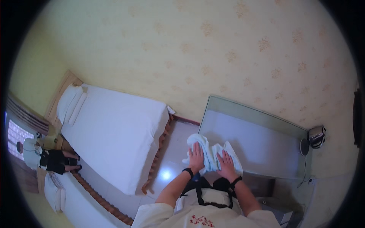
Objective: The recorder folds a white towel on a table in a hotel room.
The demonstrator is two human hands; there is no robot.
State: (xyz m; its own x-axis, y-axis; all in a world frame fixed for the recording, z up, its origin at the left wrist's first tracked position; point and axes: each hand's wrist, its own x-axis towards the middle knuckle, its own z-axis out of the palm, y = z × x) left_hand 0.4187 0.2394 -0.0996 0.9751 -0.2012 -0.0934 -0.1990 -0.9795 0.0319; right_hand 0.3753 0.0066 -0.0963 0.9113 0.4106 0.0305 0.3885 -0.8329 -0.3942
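A crumpled pale blue-white towel [210,152] lies bunched at the near left corner of a glass-topped table [261,142]. My left hand [196,156] rests on the towel's left part, fingers stretched out and palm down. On the right part lies my right hand [226,164], also palm down with straight fingers. Both hands touch the cloth from above, and the parts of the palms against it are hidden. A dark band circles each wrist.
A shiny metal kettle [316,137] stands beside its round corded base [304,146] at the table's right end. Left is a bed [117,125] with white bedding; a second bed [82,199] lies nearer. Another person [54,161] stands between them near the window. Tiled floor [176,142] separates bed and table.
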